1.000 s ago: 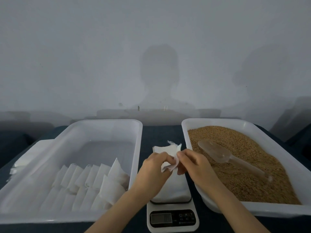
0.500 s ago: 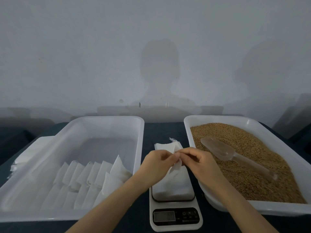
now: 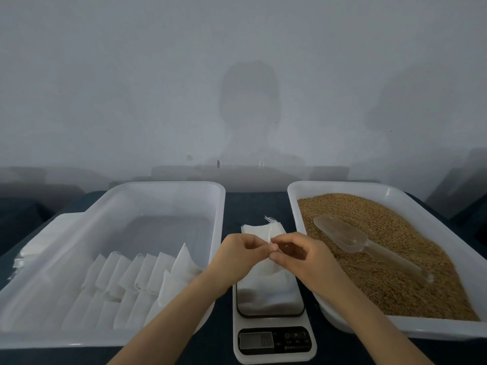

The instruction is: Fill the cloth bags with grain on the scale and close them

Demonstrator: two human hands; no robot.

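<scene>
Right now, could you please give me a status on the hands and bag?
Hands: left hand and right hand pinch the string. The bag on the scale, top not cinched. The scoop lies in the grain, out of the way.

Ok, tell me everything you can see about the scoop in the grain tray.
The scoop is clear plastic, one piece: a rounded bowl and a long straight handle. It lies on the grain in the white tray on the right, bowl toward the far left, handle running to the near right, its end slightly sunk in grain. The bowl looks empty. Only grain touches it; the left hand and right hand are both at the cloth bag on the scale.
</scene>
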